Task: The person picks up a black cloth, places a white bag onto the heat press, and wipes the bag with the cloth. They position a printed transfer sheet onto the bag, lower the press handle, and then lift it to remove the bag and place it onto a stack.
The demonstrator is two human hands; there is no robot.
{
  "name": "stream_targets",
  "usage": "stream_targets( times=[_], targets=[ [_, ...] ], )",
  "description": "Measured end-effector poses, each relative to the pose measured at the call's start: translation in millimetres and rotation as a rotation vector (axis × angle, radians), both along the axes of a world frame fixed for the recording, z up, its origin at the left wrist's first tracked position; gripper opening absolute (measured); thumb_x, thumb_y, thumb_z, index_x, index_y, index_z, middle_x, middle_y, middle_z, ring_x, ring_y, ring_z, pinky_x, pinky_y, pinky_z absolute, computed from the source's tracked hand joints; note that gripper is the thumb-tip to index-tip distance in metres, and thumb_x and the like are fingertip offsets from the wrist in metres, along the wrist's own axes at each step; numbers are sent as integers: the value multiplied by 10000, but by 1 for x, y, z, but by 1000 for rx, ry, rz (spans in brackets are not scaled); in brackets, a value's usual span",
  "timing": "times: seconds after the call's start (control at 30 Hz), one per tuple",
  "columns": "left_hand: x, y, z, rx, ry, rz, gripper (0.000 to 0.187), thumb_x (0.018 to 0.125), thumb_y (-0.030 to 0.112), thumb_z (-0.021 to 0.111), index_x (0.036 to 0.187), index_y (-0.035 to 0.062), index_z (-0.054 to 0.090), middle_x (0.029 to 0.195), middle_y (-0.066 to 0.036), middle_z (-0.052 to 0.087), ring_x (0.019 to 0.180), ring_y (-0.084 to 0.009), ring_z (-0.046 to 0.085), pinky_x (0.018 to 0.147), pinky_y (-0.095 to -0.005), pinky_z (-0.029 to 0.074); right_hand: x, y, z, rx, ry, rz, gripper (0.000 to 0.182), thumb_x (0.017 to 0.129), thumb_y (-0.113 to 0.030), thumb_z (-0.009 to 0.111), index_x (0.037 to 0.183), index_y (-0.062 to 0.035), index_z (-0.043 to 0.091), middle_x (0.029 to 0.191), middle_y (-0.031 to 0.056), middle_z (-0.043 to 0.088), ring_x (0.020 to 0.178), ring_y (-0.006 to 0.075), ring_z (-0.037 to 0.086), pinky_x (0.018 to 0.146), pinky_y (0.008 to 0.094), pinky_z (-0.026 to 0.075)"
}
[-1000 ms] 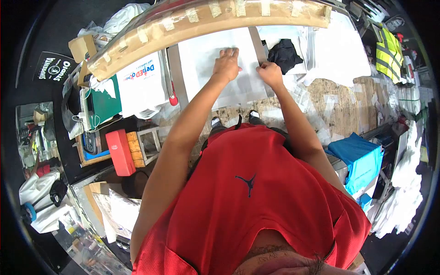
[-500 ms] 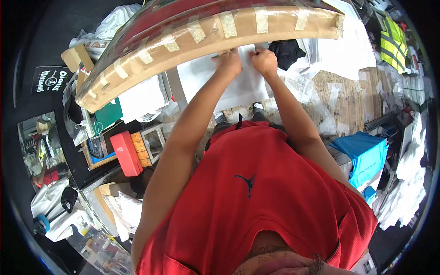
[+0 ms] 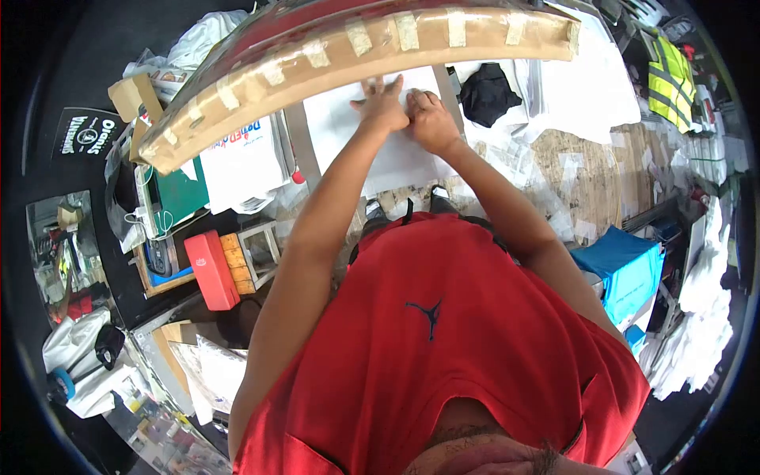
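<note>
A smooth white sheet of fabric or paper lies over a flat board with grey-brown edges. My left hand rests on this sheet with its fingers spread. Close beside it, my right hand is closed, its fingers curled down against the sheet; what they grip, if anything, is hidden. Above both hands hangs a large screen frame, its brown edge covered with strips of tape, hiding the far end of the board.
A crumpled black cloth lies right of the board, near white sheets. To the left sit a stack of printed white material and a red box. A blue cloth hangs on the right. Clear tape scraps cover the wooden floor.
My left hand has opened from a curl and spread on the sheet. My right hand has moved left and nearer to me, beside the left one. The view has shifted slightly.
</note>
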State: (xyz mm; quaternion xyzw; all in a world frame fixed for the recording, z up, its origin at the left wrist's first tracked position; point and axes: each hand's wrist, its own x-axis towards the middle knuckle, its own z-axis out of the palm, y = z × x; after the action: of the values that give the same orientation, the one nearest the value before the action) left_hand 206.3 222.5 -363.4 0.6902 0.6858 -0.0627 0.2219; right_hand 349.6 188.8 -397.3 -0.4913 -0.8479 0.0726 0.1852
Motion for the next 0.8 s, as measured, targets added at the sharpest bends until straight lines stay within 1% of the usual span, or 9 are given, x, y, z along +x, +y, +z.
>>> stream_targets(
  times=[0.2,0.33,0.4,0.47,0.53,0.57,0.63,0.73,0.8],
  targets=[
    [-88,-100,-49,480,39,185,1086,805,803,458,1554,80,148,1619,-178,75,1482,-423,21,1155,-620,-9,-6,-2,7,-170,-177,34,699,902,-357,611,1423,49,384,1512,151,340,1393,348,301,1119,466,317],
    [-139,-151,-45,449,194,236,1017,850,733,491,1551,77,157,1615,-180,106,1474,-426,94,1166,-595,43,-13,-10,35,-309,-302,24,1055,743,-574,745,1517,-47,259,1571,169,225,1421,374,236,1127,494,299],
    [-150,-167,-17,336,-72,180,957,877,684,507,1531,47,219,1577,-165,265,1429,-392,286,1158,-544,202,-20,-14,50,-358,-436,8,1099,675,-550,799,1528,-110,264,1568,196,229,1428,393,224,1151,514,266],
    [-137,-180,117,-277,-585,-36,888,857,515,671,1499,27,301,1471,-157,457,1317,-325,481,1094,-466,370,-22,-12,52,-365,-462,-4,1158,647,-585,803,1545,-141,221,1577,214,193,1432,405,205,1134,527,285],
    [-141,-184,205,-445,-1004,-481,858,765,352,811,1449,22,411,1363,-158,569,1220,-270,576,1043,-422,437,-24,-16,58,-377,-496,4,1166,636,-565,816,1543,-132,226,1575,231,184,1424,424,215,1116,533,307],
    [-135,-175,268,-359,-1024,-664,882,684,242,874,1415,-13,451,1350,-164,578,1201,-262,588,1037,-401,444,-26,-15,54,-356,-484,12,1180,621,-541,831,1543,-129,222,1561,245,204,1410,436,238,1099,536,325],
    [-136,-168,366,112,-897,-754,766,716,310,836,1315,-56,528,1281,-163,611,1143,-258,612,983,-395,473,-31,-11,48,-358,-495,11,1161,620,-520,828,1540,-133,236,1554,248,211,1396,439,250,1082,547,328],
    [-133,-135,455,1137,-330,-396,639,763,300,779,1238,-58,545,1204,-171,618,1077,-259,617,931,-406,475,-41,-11,52,-395,-523,-15,1091,655,-443,793,1538,-120,240,1550,261,203,1390,455,244,1072,562,320],
    [-123,-96,486,1332,-63,-299,559,794,293,742,1187,-59,557,1152,-176,623,1033,-261,620,897,-413,477,-44,-12,50,-431,-549,-48,1040,690,-387,761,1538,-104,230,1553,272,189,1398,469,224,1078,565,308]
  ],
)
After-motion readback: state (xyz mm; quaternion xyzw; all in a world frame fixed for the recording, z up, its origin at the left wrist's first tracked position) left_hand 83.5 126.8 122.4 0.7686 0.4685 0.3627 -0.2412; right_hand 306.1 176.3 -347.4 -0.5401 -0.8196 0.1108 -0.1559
